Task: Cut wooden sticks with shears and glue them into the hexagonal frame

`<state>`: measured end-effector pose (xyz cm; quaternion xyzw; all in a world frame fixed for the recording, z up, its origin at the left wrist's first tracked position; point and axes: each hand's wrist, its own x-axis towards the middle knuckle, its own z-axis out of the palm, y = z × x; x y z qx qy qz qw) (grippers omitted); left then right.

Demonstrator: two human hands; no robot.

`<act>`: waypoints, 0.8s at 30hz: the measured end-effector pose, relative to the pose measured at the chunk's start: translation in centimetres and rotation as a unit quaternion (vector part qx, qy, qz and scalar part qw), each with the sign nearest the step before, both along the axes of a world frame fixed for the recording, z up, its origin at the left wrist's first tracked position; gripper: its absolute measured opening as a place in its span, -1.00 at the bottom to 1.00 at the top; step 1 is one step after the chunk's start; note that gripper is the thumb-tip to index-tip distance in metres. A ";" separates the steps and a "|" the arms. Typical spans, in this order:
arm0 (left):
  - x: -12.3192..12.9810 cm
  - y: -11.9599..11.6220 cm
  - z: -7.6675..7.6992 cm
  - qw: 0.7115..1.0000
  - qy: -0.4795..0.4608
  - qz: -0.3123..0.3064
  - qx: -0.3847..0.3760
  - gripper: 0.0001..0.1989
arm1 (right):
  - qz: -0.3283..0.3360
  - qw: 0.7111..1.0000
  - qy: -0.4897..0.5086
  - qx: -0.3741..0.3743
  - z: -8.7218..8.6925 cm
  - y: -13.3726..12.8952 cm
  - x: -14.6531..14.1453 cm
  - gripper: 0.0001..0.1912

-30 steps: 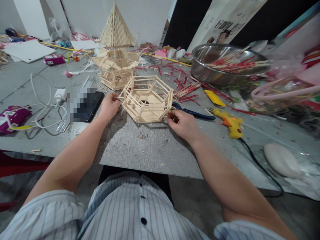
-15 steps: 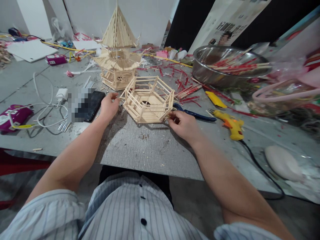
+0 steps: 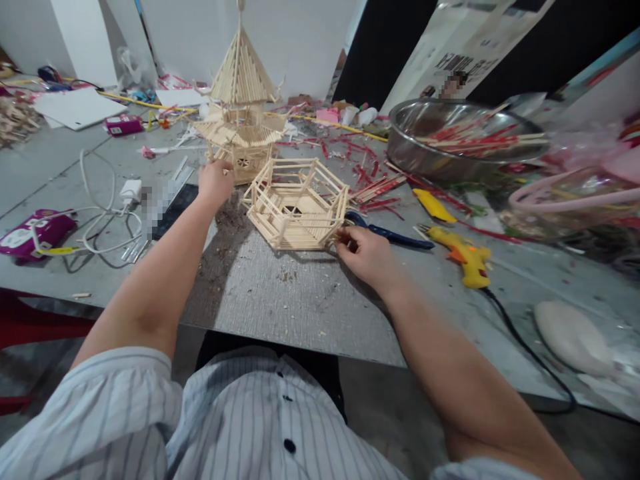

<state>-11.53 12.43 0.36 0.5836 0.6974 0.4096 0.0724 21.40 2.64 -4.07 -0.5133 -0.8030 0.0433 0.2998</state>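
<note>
On the grey desk [image 3: 270, 300], our right hand [image 3: 364, 255] curls at the near-right corner of a pale six-sided wooden-stick frame [image 3: 306, 231], probably light, stiff, fragile, best held by its slatted base. Farther, our left hand [image 3: 216, 183] is at a pale tiered wooden-stick pagoda [image 3: 241, 83]. Whether either grips, we cannot tell.

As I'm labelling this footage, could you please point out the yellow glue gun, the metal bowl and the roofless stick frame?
Yellow glue gun [image 3: 470, 255]: head view, on the body.
Metal bowl [image 3: 425, 160]: head view, on the outer wall.
Roofless stick frame [image 3: 303, 234]: head view, on the floor.
</note>
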 end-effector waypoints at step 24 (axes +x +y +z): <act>0.0 2.5 0.8 0.996 0.001 -0.071 0.048 -0.69 | 0.001 1.000 -0.009 0.002 0.2 -0.1 0.3 -0.80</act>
